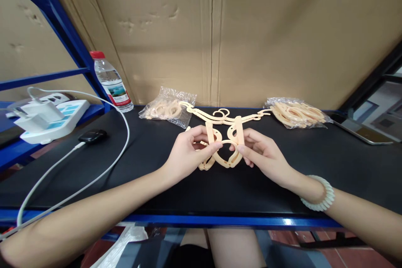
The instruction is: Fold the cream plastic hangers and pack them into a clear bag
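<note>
The left hand (188, 150) and right hand (262, 155) each pinch one side of the peach-coloured plastic hanger assembly (224, 119), steadying it from both sides over the black tabletop (141, 176), with the left clear bag of peach parts (166, 109) and the right clear bag of peach parts (298, 114) within easy reach behind.

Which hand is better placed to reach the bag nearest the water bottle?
Left, likely: the left hand sits nearer that bag, while the right hand would have to cross the hanger pieces both hands pinch.
</note>
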Demonstrator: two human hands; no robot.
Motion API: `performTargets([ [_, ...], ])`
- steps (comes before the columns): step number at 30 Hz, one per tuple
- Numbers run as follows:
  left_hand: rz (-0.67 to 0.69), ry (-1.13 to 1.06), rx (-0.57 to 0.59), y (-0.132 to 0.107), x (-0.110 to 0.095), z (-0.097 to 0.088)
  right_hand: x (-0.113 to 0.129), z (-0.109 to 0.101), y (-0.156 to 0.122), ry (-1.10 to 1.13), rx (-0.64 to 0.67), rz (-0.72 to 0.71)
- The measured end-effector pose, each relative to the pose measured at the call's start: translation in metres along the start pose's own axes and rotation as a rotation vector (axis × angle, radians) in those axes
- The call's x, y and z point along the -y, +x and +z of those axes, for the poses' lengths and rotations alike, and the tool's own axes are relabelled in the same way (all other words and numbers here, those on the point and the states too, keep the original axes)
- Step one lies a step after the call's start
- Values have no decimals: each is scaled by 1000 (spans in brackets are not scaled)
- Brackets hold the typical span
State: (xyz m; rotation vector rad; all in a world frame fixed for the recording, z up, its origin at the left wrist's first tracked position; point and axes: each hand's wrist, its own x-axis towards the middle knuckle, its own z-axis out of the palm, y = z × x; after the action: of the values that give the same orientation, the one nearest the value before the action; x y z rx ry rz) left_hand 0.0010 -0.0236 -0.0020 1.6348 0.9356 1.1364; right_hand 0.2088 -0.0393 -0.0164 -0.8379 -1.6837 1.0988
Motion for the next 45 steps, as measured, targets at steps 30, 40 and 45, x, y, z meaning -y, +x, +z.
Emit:
performTargets([
  [30,32,59,-80,0,1,-2,-4,-3,3,116,20,12],
  [40,48,75,-107,-1,-1,-2,-4,-3,4,149,18,1],
  [45,65,77,-107,-1,0,-2,-7,-3,4,137,19,3],
])
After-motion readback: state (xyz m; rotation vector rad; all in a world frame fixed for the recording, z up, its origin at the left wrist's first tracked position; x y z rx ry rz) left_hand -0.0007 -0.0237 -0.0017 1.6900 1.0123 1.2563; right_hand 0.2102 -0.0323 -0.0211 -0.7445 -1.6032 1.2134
